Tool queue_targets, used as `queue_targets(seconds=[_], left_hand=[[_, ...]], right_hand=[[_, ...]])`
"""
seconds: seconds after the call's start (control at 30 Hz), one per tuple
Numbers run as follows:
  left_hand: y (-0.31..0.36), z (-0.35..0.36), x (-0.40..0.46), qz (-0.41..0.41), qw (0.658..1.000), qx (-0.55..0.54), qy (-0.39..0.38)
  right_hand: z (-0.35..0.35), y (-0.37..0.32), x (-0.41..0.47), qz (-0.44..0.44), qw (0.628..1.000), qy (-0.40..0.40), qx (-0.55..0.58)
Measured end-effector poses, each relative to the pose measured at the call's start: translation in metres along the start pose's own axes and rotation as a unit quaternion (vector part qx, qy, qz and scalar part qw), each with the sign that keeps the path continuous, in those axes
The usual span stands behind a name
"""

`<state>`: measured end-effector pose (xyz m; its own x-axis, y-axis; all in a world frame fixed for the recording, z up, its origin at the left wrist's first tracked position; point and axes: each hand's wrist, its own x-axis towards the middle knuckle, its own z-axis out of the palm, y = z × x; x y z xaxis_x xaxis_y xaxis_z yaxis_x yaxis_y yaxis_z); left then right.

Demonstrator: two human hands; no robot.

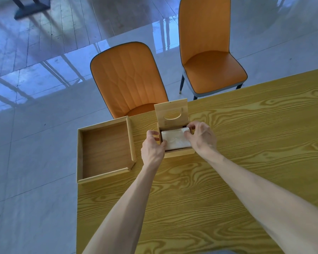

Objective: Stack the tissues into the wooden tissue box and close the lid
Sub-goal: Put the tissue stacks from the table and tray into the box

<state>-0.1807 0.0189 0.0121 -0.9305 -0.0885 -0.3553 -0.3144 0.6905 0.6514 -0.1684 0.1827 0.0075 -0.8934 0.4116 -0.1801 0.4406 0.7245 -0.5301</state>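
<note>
A small wooden tissue box [179,153] stands near the far left corner of the table. Its lid [171,114], with an oval slot, stands upright at the back. A white pack of tissues [174,141] lies inside the box, its top level with the rim. My left hand [152,149] grips the pack's near left corner, fingers over the box's left wall. My right hand [200,137] holds the pack's far right corner, thumb and fingers pinched on it.
An empty wooden tray [105,149] sits left of the box, overhanging the table's left edge. The wood-grain table [246,162] stretches right and toward me. Two orange chairs [127,77] [209,52] stand beyond the far edge on a glossy floor.
</note>
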Motion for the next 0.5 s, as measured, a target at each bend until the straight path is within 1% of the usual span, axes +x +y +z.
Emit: queue_targets(seconds=[0.2,0.5], left_hand=[[-0.0006,0.0026,0.0028,-0.024,0.999,-0.020,0.006],[-0.0025,0.0022,0.0074,-0.032,0.999,-0.023,-0.010]], right_hand=[[0.0022,0.0023,0.0040,-0.003,1.000,0.003,0.011],[0.0058,0.0045,0.0080,-0.007,1.000,0.004,0.011]])
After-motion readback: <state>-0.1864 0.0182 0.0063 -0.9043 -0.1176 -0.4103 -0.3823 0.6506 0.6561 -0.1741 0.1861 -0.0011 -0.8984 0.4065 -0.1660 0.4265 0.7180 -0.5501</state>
